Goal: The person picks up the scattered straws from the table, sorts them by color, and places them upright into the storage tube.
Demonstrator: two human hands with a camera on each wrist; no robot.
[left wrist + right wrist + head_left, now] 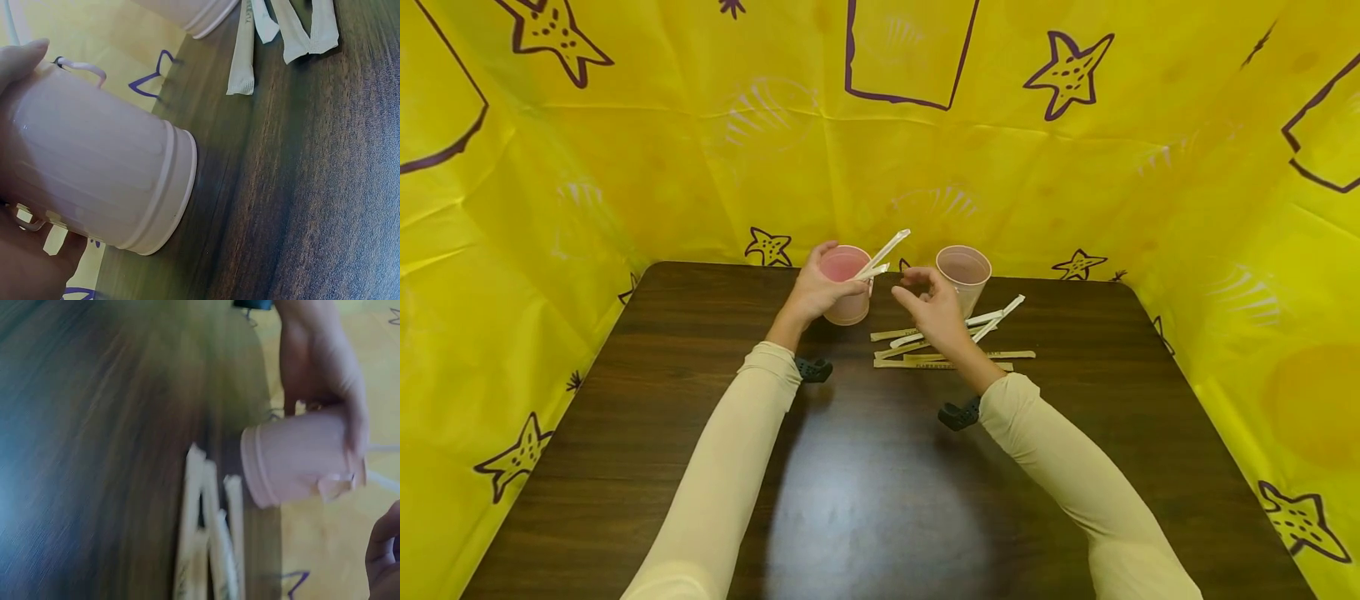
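- Around the pink cup, your left hand curls its fingers, gripping it.
- At its two o'clock, two wrapped straws jut out.
- At three, your right hand holds thumb and fingers loosely apart.
- From it, second cup at one, loose straws at five.

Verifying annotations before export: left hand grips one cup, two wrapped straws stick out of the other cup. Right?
Wrong cup: the two wrapped straws stick out of the gripped cup in the left hand, per the head view.
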